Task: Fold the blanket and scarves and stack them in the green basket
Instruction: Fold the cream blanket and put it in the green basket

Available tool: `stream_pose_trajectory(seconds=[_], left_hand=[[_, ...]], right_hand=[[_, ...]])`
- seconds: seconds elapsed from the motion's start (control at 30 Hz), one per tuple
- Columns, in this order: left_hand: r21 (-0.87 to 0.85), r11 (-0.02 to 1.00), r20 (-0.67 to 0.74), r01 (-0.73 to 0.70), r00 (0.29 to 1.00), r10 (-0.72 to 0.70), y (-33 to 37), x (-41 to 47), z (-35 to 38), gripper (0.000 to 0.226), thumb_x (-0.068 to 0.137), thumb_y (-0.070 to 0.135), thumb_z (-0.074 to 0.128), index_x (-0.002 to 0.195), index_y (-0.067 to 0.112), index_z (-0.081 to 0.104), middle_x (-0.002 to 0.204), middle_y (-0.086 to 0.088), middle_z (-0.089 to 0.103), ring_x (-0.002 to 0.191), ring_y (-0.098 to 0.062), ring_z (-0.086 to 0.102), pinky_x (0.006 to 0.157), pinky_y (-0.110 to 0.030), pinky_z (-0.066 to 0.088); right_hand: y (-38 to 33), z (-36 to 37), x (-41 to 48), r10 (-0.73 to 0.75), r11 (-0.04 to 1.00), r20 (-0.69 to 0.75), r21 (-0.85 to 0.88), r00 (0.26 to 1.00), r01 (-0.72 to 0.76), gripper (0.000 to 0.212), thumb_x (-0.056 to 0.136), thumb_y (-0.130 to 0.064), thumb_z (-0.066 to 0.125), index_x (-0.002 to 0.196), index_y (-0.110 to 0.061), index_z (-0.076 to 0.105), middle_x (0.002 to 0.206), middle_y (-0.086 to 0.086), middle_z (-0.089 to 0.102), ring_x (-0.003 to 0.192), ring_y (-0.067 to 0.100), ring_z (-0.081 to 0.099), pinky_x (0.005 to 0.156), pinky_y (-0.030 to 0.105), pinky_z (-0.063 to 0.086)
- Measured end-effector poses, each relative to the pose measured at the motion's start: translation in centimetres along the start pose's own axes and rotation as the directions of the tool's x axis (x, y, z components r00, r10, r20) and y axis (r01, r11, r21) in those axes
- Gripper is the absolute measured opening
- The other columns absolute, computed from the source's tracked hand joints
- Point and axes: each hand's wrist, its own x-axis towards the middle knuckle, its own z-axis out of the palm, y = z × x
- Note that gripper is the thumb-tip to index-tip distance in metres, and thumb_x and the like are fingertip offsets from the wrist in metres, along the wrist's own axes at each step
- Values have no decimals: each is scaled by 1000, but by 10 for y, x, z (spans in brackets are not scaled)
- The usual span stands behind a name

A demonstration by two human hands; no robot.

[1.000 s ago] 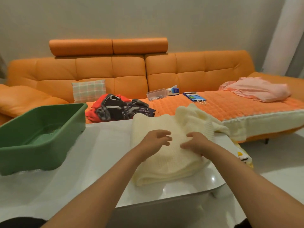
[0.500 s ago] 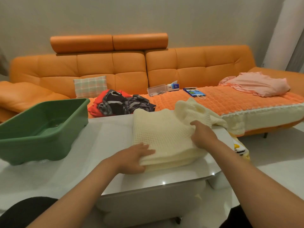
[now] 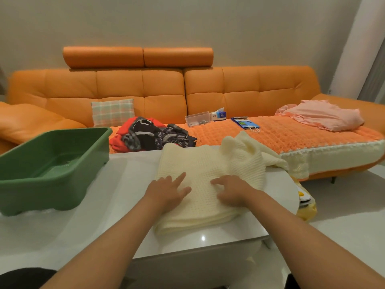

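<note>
A: Where do we log the blanket (image 3: pixel 198 161)?
B: Folded on the table (image 3: pixel 112 209), right of the basket (image 3: pixel 41 192), far end bunched up.
A: Hands?
B: We see the left hand (image 3: pixel 166 192) flat on it, fingers straight and spread. The right hand (image 3: pixel 233 189) is beside it, fingers bent onto the cloth; pinching or pressing, we can't tell.
A: Scarves (image 3: pixel 154 134)?
B: Heaped on the sofa (image 3: pixel 162 88) behind.

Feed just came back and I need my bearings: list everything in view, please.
blanket: one, cream, part-folded on the table
table: one, white, in front
basket: one, green, table's left end
scarves: a heap, red and dark, on the sofa
sofa: one, orange, behind the table
cushion: one, checked, on sofa
cloth: one, pink, sofa's right
clear box: one, on sofa
left hand: flat on blanket
right hand: fingers bent, on blanket
</note>
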Motion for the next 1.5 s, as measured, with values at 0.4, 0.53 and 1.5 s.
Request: stream_pose_trajectory(seconds=[0.4, 0.53, 1.5], left_hand=[[188, 933, 132, 305, 934, -332, -123, -23, -22, 61, 91, 61, 31, 145, 33, 38, 147, -10, 35, 132, -33, 38, 105, -46, 34], [76, 970, -19, 232, 973, -231, -136, -12, -23, 40, 96, 48, 35, 115, 21, 58, 124, -6, 45, 114, -26, 42, 95, -41, 40], [-20, 998, -64, 61, 996, -62, -101, 39, -6, 58, 101, 52, 33, 155, 33, 21, 163, -1, 17, 149, -26, 17, 120, -49, 12]], right_hand=[[-116, 33, 39, -310, 934, 123, 224, 943, 278, 44, 88, -18, 57, 128, -35, 66, 142, -9, 56, 128, 12, 51, 110, 29, 37], [-133, 33, 72, -214, 917, -75, 328, 974, 227, 30, 89, -15, 56, 111, -28, 73, 119, -2, 69, 104, 14, 64, 95, 34, 54], [-77, -10, 79, -50, 953, -181, 285, 982, 101, 40, 76, 7, 38, 73, -16, 71, 83, 3, 73, 68, 13, 60, 54, 22, 46]])
